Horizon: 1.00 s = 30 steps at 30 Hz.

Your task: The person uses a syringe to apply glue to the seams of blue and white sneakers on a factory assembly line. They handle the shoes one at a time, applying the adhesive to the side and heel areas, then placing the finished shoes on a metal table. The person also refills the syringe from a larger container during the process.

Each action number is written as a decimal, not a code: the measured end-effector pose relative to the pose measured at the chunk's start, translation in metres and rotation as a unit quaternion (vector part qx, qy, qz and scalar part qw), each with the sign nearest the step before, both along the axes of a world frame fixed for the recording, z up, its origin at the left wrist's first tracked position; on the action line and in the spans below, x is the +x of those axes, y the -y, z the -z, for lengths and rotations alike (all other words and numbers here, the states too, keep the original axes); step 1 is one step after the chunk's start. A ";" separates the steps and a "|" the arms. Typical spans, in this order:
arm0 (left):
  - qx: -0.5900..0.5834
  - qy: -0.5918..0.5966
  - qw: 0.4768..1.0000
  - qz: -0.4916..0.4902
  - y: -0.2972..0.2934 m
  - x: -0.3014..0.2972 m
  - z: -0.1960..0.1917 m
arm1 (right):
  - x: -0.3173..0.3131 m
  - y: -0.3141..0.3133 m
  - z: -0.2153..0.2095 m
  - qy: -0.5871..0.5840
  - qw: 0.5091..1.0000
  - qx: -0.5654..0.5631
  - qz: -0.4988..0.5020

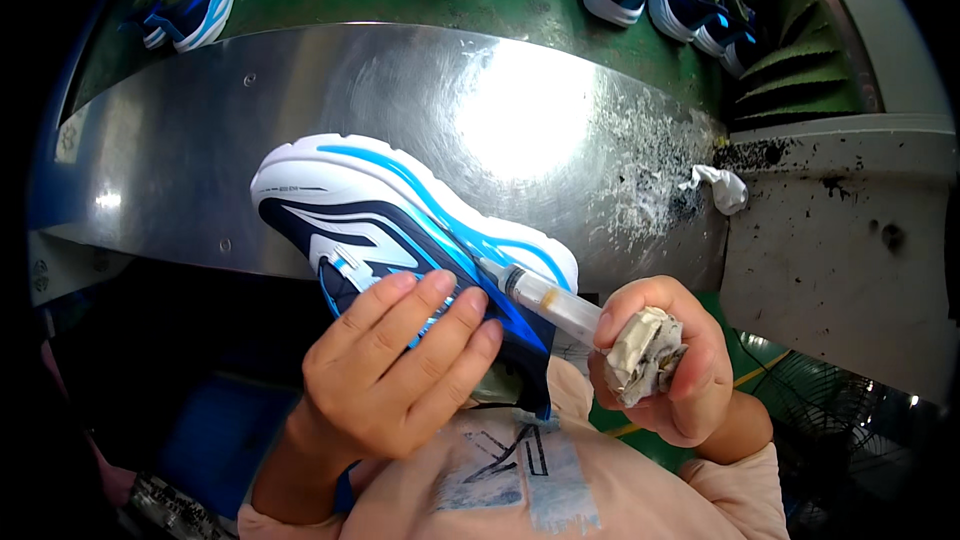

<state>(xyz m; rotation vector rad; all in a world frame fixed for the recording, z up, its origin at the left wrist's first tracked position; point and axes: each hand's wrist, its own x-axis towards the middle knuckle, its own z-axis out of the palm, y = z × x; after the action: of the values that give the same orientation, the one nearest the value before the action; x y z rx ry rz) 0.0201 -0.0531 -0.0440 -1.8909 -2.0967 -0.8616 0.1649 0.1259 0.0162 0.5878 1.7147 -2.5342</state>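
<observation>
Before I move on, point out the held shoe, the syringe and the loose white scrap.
Held shoe (385, 188), head view: white side of the sole.
Syringe (557, 307), head view: middle of the barrel.
Loose white scrap (728, 192), head view: its crumpled right end.

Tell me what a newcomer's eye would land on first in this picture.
Probably the navy, blue and white running shoe at the centre, held by the left hand. Next, the clear plastic syringe in the right hand, its narrow tip pointed at the shoe's side. Beyond them, a bright white glare shines on the broad, curved, silvery metal ledge, with whitish residue smeared toward its right end.
</observation>
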 end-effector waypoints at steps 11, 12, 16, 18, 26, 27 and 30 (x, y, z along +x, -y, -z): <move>-0.059 -0.023 0.998 0.001 -0.018 -0.002 -0.021 | 0.050 -0.024 0.033 -0.032 0.996 -0.079 0.024; -0.067 -0.026 0.997 0.004 -0.021 -0.003 -0.023 | 0.053 -0.026 0.040 -0.044 0.993 -0.106 0.034; -0.116 -0.035 0.992 0.029 -0.030 -0.011 -0.033 | 0.061 -0.029 0.064 -0.077 0.974 -0.194 0.091; -0.137 -0.042 0.989 0.037 -0.036 -0.013 -0.037 | 0.063 -0.032 0.074 -0.095 0.966 -0.222 0.093; -0.199 -0.071 0.974 0.081 -0.063 -0.024 -0.049 | 0.072 -0.029 0.094 -0.129 0.951 -0.254 0.119; -0.206 -0.075 0.972 0.088 -0.068 -0.027 -0.050 | 0.072 -0.026 0.094 -0.131 0.951 -0.249 0.128; -0.227 -0.086 0.962 0.124 -0.089 -0.036 -0.054 | 0.070 -0.018 0.093 -0.158 0.931 -0.285 0.163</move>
<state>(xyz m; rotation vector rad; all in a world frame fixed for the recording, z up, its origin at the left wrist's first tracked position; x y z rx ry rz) -0.0162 0.0362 0.0100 -2.3936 -2.1086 -0.2441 0.2347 0.1439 -0.0771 0.4667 0.8809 -3.3038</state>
